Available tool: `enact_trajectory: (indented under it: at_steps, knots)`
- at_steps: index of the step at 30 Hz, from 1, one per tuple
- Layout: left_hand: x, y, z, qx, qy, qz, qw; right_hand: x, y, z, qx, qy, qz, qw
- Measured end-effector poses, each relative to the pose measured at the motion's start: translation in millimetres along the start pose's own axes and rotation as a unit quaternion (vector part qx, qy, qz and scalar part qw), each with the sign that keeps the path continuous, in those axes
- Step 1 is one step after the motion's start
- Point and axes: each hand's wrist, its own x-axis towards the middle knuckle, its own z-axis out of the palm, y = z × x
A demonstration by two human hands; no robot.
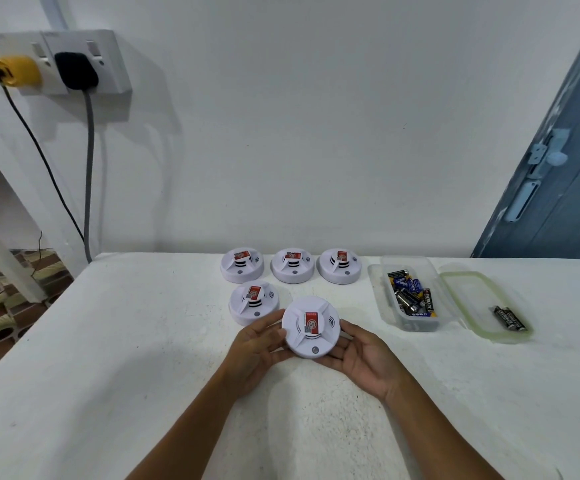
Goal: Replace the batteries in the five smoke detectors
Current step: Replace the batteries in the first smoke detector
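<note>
Currently 5 smoke detectors: 4 on the worktop (143, 341), 1 held detector (311, 327) above it. Left hand (259, 344) and right hand (368, 358) form the grip, fingers curled round its rim on both sides. 2 batteries (509, 318) lie on the lid (454, 285); battery box (385, 306) beside it.

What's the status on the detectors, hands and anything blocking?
Left hand and right hand hold one smoke detector by its rim, face up. Four detectors on the table, closed. Batteries in open container. Nothing blocking.
</note>
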Motion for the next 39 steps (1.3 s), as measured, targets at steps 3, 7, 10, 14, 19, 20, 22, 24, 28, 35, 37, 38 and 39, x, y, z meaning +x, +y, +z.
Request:
enact_trajectory:
  at_steps: [3,7,10,14,19,20,22,24,28,35,37,38,39]
  knots:
    - [0.1,0.1,-0.5,0.001,0.001,-0.001,1.000,0.5,0.0,-0.4,0.001,-0.001,0.000,1.000]
    - [1.1,-0.5,-1.3,-0.001,0.004,-0.003,1.000,0.9,0.2,-0.4,0.003,-0.003,0.002,1.000]
    - [1.2,-0.6,-1.6,-0.001,0.000,-0.001,1.000,1.3,0.3,-1.4,0.007,-0.005,0.002,1.000]
    - [2.5,-1.9,-4.1,-0.004,0.001,-0.004,1.000,0.9,0.4,-1.9,0.003,-0.004,0.000,1.000]
    - [1.4,-1.6,-3.6,-0.004,-0.002,-0.003,1.000,1.0,0.5,-1.6,-0.002,0.004,-0.002,1.000]
    - [0.9,-1.1,-3.2,-0.002,0.001,-0.002,1.000,1.1,0.5,-1.5,-0.003,0.004,-0.002,1.000]
    - [0.5,-0.6,-2.1,-0.002,0.002,0.000,1.000,1.1,0.2,-0.6,-0.002,0.004,-0.004,1.000]
    - [0.6,-0.5,-1.2,-0.004,0.006,-0.001,1.000,1.2,0.4,-1.3,0.000,0.004,-0.006,1.000]
    - [1.1,-1.6,-2.2,0.002,0.014,-0.001,1.000,2.1,1.4,-3.5,-0.001,0.004,-0.005,1.000]
    - [1.8,-1.2,-0.9,0.021,0.027,-0.006,0.999,1.4,3.2,-4.2,0.000,-0.008,-0.020,1.000]
    - [2.2,-1.1,0.6,0.037,0.035,-0.008,0.999,2.6,6.3,-2.5,-0.034,0.006,-0.062,0.998]
    - [1.9,-1.6,1.4,0.045,0.041,-0.011,0.998,2.3,10.6,-1.7,-0.070,0.025,-0.091,0.993]
    - [2.8,-0.9,2.5,0.049,0.046,-0.011,0.998,0.8,14.3,0.5,-0.130,0.039,-0.128,0.983]
